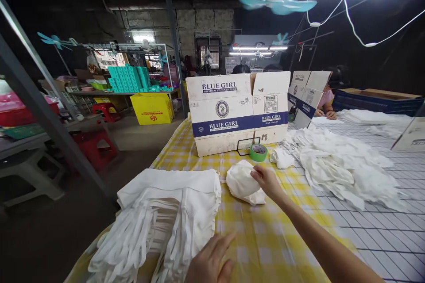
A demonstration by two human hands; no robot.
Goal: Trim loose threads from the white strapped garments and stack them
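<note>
My right hand [264, 178] pinches the edge of a bunched white cloth piece [241, 181] that rests on the yellow checked tablecloth [255, 239]. At the bottom middle, my left hand [212, 258] hangs low with its fingers apart and nothing in them. It is beside a stack of white cloth pieces [186, 181], whose many straps [122, 234] trail toward me. Behind the bunched cloth lies a roll of green tape [258, 152], with a smaller crumpled white cloth [282, 158] to its right.
A BLUE GIRL carton [226, 110] stands upright behind the tape, against a black wire stand [244, 146]. A large heap of white cloth [341, 163] covers the table's right side. Beyond a second carton [307, 93], another person's hands [327, 114] rest on the table. A grey post [49, 119] rises at left.
</note>
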